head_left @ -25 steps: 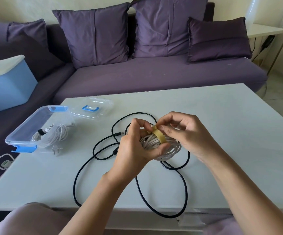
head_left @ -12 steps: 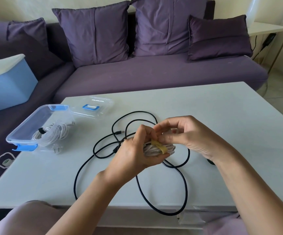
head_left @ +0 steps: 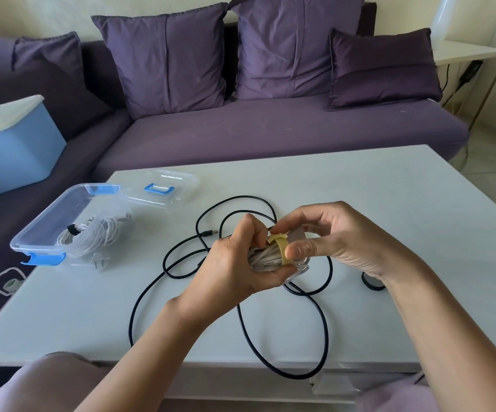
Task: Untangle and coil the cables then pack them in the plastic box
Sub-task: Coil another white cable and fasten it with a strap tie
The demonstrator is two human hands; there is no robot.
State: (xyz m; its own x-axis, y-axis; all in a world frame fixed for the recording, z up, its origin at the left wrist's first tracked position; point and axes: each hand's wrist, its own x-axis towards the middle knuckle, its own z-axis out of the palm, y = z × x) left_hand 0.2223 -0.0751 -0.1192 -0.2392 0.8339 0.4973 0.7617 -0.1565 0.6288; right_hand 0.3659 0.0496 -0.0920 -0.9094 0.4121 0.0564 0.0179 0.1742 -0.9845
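My left hand [head_left: 238,263] grips a coiled white cable [head_left: 266,257] above the middle of the white table [head_left: 389,203]. A yellow strap [head_left: 281,248] is wrapped round the coil, and my right hand [head_left: 330,242] pinches that strap with thumb and fingers. A long black cable [head_left: 241,307] lies loose in loops on the table under my hands, its plug [head_left: 211,232] pointing right. The clear plastic box [head_left: 44,227] with blue clips stands at the table's left and holds another coiled white cable [head_left: 95,233].
The box's clear lid [head_left: 163,188] lies beside the box. A small black ring [head_left: 371,282] lies right of my right wrist. A purple sofa [head_left: 270,135] with cushions stands behind the table, with a blue bin [head_left: 11,150] on its left part.
The coil has dropped lower and tilted flatter in my left hand. My right hand shifted from the top of the strap to pinching it at the coil's right side.
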